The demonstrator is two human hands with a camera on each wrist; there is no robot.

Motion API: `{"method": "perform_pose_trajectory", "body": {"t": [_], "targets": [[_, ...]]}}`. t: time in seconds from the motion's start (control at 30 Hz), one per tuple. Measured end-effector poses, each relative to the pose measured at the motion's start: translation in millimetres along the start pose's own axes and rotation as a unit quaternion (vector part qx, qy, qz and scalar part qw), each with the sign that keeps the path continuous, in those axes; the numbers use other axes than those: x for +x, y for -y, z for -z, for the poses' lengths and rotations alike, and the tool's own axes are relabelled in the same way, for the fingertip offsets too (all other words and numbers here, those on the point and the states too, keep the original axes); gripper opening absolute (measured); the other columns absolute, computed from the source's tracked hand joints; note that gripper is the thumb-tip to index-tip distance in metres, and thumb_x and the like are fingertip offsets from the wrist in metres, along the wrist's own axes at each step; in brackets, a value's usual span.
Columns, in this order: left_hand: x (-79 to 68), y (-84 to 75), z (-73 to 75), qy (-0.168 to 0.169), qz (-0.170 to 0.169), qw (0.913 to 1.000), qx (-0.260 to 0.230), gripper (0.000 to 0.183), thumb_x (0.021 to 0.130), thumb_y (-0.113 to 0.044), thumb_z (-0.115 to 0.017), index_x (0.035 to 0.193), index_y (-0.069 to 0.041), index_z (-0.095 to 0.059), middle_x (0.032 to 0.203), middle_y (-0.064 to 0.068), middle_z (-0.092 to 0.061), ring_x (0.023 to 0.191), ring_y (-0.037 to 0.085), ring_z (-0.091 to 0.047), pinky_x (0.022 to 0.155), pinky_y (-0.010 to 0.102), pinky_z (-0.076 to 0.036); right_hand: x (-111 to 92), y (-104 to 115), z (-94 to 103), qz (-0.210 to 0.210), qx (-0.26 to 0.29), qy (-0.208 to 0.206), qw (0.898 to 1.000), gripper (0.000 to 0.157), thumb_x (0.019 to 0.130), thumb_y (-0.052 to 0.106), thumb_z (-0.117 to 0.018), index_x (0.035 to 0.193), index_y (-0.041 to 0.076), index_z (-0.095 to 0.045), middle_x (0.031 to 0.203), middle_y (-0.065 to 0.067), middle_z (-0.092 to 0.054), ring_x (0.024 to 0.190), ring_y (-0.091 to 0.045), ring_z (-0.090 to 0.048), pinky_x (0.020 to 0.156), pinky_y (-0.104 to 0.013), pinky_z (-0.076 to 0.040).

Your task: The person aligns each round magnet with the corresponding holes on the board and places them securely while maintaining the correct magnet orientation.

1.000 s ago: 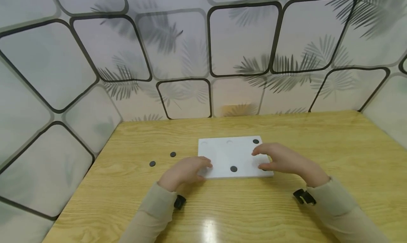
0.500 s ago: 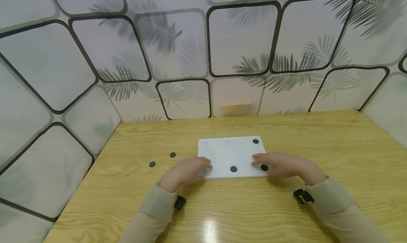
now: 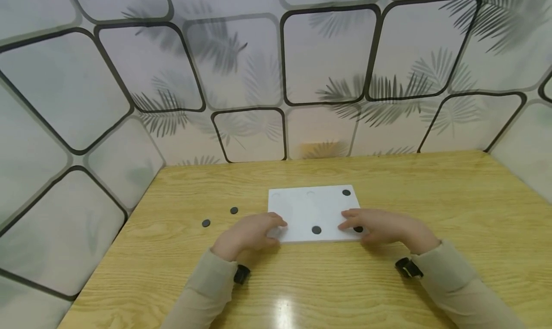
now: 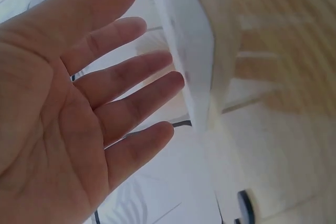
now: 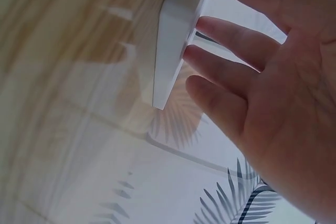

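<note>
A white rectangular board lies on the table in the head view. Three dark round discs sit on it: a far right disc, a front middle disc and a front right disc, partly covered by fingers. Over the board's left front corner, my left hand rests with relaxed, spread fingers; the left wrist view shows its palm bare. My right hand reaches over the right end, its fingers around the front right disc. In the right wrist view, fingertips meet the board's edge; nothing shows gripped.
Two more dark discs, a nearer one and a farther one, lie on the wooden table left of the board. Faint round recesses mark the board's far edge. A patterned wall stands behind the table.
My right hand has lowered and drawn slightly toward me, uncovering most of the front right disc; its fingers then shift a little left. My left hand stays in place.
</note>
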State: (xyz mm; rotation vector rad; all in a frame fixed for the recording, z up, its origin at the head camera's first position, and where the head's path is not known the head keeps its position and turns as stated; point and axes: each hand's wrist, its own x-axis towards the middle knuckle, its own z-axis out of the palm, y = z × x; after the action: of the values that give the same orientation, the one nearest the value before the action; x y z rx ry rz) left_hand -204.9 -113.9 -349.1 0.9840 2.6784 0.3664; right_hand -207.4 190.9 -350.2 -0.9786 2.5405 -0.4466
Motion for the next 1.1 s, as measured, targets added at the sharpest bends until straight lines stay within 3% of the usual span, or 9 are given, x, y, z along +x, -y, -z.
{"method": "perform_pose_trajectory", "body": {"t": [0.17, 0.33, 0.53, 0.67, 0.83, 1.1], "targets": [[-9.1, 8.8, 6.1, -0.030, 0.016, 0.9992, -0.023, 0.038, 0.085, -0.016, -0.059, 0.120, -0.006, -0.054, 0.122, 0.007, -0.051, 0.112, 0.022, -0.046, 0.091, 0.035, -0.038, 2, 1, -1.3, 0.004, -0.011, 0.001, 1.000, 0.048, 0.075, -0.006, -0.061, 0.120, 0.009, -0.056, 0.135, -0.019, -0.034, 0.125, -0.036, -0.027, 0.098, -0.050, -0.025], [-20.1, 22.5, 14.3, -0.086, 0.046, 0.9947, -0.033, 0.037, 0.085, -0.016, -0.060, 0.119, -0.006, -0.054, 0.120, 0.008, -0.052, 0.112, 0.024, -0.047, 0.091, 0.037, -0.038, 3, 1, -1.3, 0.013, -0.019, -0.003, 1.000, 0.048, 0.075, -0.006, -0.061, 0.121, 0.006, -0.055, 0.135, -0.021, -0.033, 0.124, -0.037, -0.027, 0.097, -0.050, -0.025], [-26.5, 36.3, 22.1, -0.137, 0.052, 0.9888, -0.025, 0.036, 0.084, -0.013, -0.061, 0.117, -0.002, -0.054, 0.115, 0.011, -0.055, 0.106, 0.026, -0.051, 0.087, 0.039, -0.041, 5, 0, -2.2, 0.017, -0.019, -0.005, 1.000, 0.047, 0.075, -0.005, -0.062, 0.121, 0.004, -0.054, 0.135, -0.022, -0.033, 0.124, -0.038, -0.028, 0.097, -0.051, -0.026], [-29.3, 43.9, 27.1, -0.143, 0.066, 0.9872, -0.023, 0.037, 0.084, -0.012, -0.061, 0.118, -0.001, -0.053, 0.114, 0.014, -0.055, 0.098, 0.028, -0.055, 0.082, 0.040, -0.044, 5, 0, -2.6, 0.010, -0.021, -0.007, 1.000, 0.046, 0.075, -0.004, -0.062, 0.120, 0.005, -0.055, 0.134, -0.022, -0.035, 0.123, -0.038, -0.029, 0.097, -0.050, -0.026], [-29.3, 51.8, 26.6, -0.141, 0.090, 0.9857, -0.025, 0.037, 0.083, -0.014, -0.061, 0.118, -0.001, -0.054, 0.112, 0.014, -0.057, 0.099, 0.027, -0.055, 0.084, 0.040, -0.043, 1, -1, -1.5, 0.012, -0.033, -0.008, 0.999, 0.045, 0.076, -0.002, -0.063, 0.119, 0.006, -0.056, 0.133, -0.022, -0.037, 0.121, -0.039, -0.031, 0.095, -0.050, -0.029], [-31.2, 61.8, 22.3, -0.138, 0.098, 0.9844, -0.047, 0.035, 0.084, -0.014, -0.061, 0.115, -0.001, -0.056, 0.110, 0.012, -0.058, 0.095, 0.026, -0.055, 0.080, 0.040, -0.044, 1, -8, -7.2, 0.058, -0.121, -0.044, 0.990, 0.040, 0.078, 0.015, -0.065, 0.117, 0.009, -0.057, 0.128, -0.017, -0.045, 0.116, -0.034, -0.041, 0.091, -0.046, -0.036]]}}
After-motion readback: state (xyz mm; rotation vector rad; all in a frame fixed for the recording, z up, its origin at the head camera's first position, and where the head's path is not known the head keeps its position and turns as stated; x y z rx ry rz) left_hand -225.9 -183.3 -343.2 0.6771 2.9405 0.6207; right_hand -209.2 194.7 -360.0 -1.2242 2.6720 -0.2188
